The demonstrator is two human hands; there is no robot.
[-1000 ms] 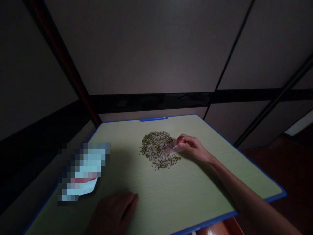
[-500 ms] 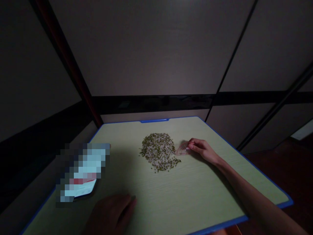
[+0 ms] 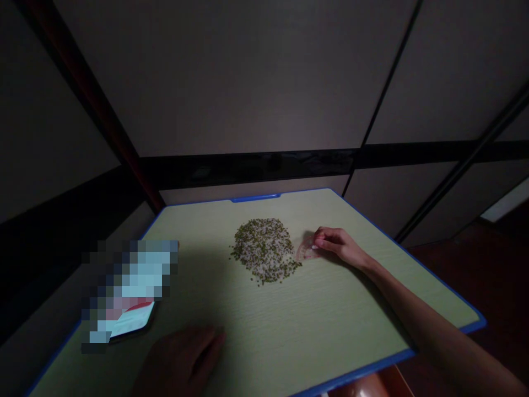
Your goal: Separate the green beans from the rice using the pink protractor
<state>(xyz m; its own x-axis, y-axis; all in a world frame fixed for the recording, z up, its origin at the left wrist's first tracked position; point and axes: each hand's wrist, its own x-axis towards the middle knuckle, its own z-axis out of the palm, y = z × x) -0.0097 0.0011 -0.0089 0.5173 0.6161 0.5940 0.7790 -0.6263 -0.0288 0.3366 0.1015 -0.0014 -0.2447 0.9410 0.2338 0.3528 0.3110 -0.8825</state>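
A round, flat pile of small green beans mixed with whitish grains (image 3: 264, 248) lies spread on the pale table (image 3: 264, 320). Just right of it, my right hand (image 3: 333, 242) pinches a clear protractor (image 3: 305, 249) with reddish markings. The protractor's left edge comes close to the pile; my fingers cover its right part. In deep shadow at the lower left is my left hand (image 3: 182, 355), resting near the table's front. Its thumb and fingers are drawn together, and what they hold, if anything, is too dark to see.
A lit tablet or phone (image 3: 132, 320), partly blurred out, stands at the table's left side. Blue edging (image 3: 351, 375) rims the tabletop. Behind rises a panelled wall (image 3: 248, 82) with a glossy black band. Something reddish-brown (image 3: 376, 386) shows below the front edge.
The view has shifted slightly, so everything sits a little left and higher. The protractor looks flatter to the table in my right hand. My left hand stays nearly in place.
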